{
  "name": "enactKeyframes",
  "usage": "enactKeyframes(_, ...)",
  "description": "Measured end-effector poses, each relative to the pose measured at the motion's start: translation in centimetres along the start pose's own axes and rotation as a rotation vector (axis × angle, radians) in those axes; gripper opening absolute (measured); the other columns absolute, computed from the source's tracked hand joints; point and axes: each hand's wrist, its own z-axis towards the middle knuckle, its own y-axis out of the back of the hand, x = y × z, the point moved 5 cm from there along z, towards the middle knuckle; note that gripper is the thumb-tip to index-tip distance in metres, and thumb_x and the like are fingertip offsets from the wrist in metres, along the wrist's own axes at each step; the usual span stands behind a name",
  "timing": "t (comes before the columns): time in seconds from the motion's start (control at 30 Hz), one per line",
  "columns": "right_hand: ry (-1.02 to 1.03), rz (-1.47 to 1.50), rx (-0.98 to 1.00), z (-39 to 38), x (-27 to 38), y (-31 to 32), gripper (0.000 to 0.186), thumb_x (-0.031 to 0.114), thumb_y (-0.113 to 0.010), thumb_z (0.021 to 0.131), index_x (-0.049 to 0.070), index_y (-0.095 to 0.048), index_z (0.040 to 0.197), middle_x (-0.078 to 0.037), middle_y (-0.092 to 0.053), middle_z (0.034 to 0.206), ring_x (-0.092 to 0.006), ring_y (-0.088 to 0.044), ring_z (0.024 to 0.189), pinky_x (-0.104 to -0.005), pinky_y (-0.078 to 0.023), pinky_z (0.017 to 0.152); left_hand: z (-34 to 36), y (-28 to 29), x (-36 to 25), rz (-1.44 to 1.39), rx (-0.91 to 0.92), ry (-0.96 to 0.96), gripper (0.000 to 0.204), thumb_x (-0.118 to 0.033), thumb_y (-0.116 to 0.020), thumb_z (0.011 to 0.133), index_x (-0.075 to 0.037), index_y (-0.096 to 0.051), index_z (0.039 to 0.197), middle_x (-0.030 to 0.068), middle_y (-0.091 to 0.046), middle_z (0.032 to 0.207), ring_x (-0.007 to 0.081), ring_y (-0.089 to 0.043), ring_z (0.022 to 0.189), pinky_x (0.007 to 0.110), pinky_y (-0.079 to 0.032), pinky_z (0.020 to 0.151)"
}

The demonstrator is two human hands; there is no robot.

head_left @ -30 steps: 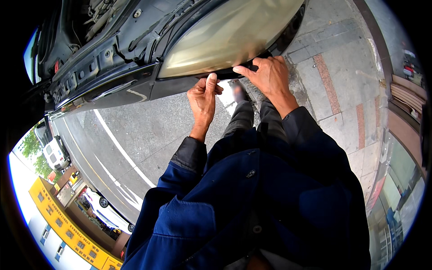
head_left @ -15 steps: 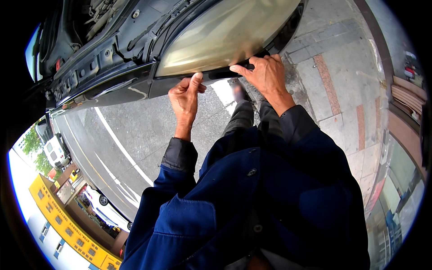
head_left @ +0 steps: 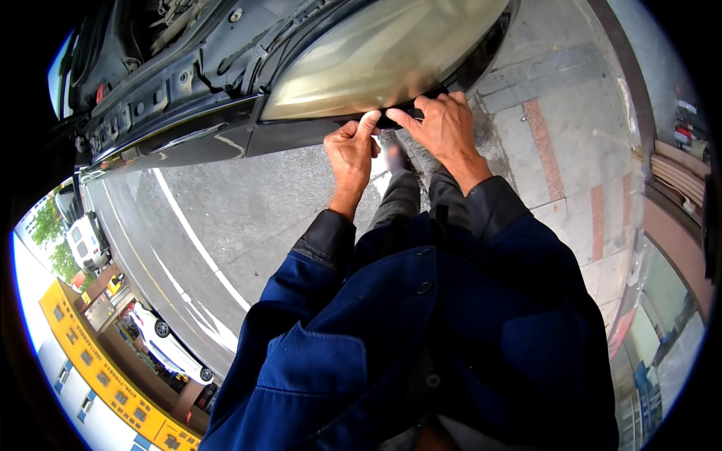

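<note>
A black car [head_left: 188,131] with its hood area uncovered fills the top, with a cloudy, yellowed headlight [head_left: 361,64]. My left hand [head_left: 350,154] pinches the black strip [head_left: 316,122] along the headlight's lower edge, thumb up against it and other fingers curled. Just to the right, my right hand [head_left: 444,131] grips that same dark edge, its thumb pointing toward my left thumb and its fingertips bent over the strip. The undersides of the fingers are partly hidden.
Below are my legs on grey asphalt [head_left: 195,225] with painted lines, beside a paved sidewalk [head_left: 556,150]. A white car [head_left: 169,346], a white van [head_left: 86,244] and a yellow sign board [head_left: 105,368] stand at the left. A storefront [head_left: 662,316] lines the right rim.
My left hand moved left along the headlight's edge, then back right and slightly up, close to my right thumb. My right hand shifted only slightly.
</note>
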Motion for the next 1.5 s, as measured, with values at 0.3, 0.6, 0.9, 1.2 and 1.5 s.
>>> enactKeyframes(0.3,0.105,0.067,0.075,0.2,-1.1,2.8,0.046,0.049,-0.081,0.084,0.004,-0.073,0.076,-0.016,-0.067,0.067,-0.0312,-0.065,0.075,-0.0416,-0.048,0.085,-0.2,-0.5,2.1,0.006,-0.136,0.024,0.051,-0.035,-0.083,0.092,0.0,-0.064,0.06,0.0004,-0.052,0.05,0.0082,-0.047,0.044,0.027,-0.035,0.043)
enactKeyframes(0.6,-0.106,-0.056,0.357,2.6,-3.5,2.4,0.074,0.074,-0.073,0.078,0.001,-0.073,0.072,-0.017,-0.069,0.066,-0.0377,-0.066,0.066,-0.0458,-0.049,0.085,-0.8,-1.3,1.3,-0.036,-0.138,-0.006,0.051,-0.036,-0.08,0.095,0.002,-0.066,0.064,0.0026,-0.056,0.053,0.0091,-0.051,0.046,0.026,-0.04,0.046)
enactKeyframes(0.9,-0.001,-0.058,0.224,2.8,-3.6,1.8,0.073,0.073,-0.074,0.079,0.0,-0.07,0.068,-0.017,-0.065,0.059,-0.0388,-0.065,0.063,-0.0457,-0.051,0.081,-1.3,-2.7,0.5,0.034,-0.031,0.006,0.051,-0.039,-0.077,0.097,0.002,-0.07,0.068,0.0042,-0.063,0.058,0.0089,-0.058,0.052,0.026,-0.041,0.051)
enactKeyframes(1.2,0.047,-0.066,0.231,2.6,-3.8,1.4,0.068,0.067,-0.075,0.082,0.0,-0.077,0.084,-0.017,-0.072,0.072,-0.0352,-0.068,0.077,-0.0421,-0.049,0.09,-1.4,-4.1,1.0,-0.037,-0.09,0.062,0.052,-0.031,-0.083,0.093,0.001,-0.062,0.059,0.0042,-0.056,0.052,0.0099,-0.051,0.043,0.027,-0.04,0.041)
enactKeyframes(1.5,0.206,0.0,0.242,2.1,-4.0,6.6,0.048,0.049,-0.082,0.084,0.003,-0.074,0.073,-0.014,-0.064,0.068,-0.0303,-0.061,0.084,-0.0435,-0.048,0.093,-1.0,-3.6,1.8,0.155,-0.088,0.054,0.066,-0.052,-0.076,0.094,0.0,-0.063,0.055,0.0041,-0.058,0.051,0.0099,-0.051,0.046,0.029,-0.041,0.047)
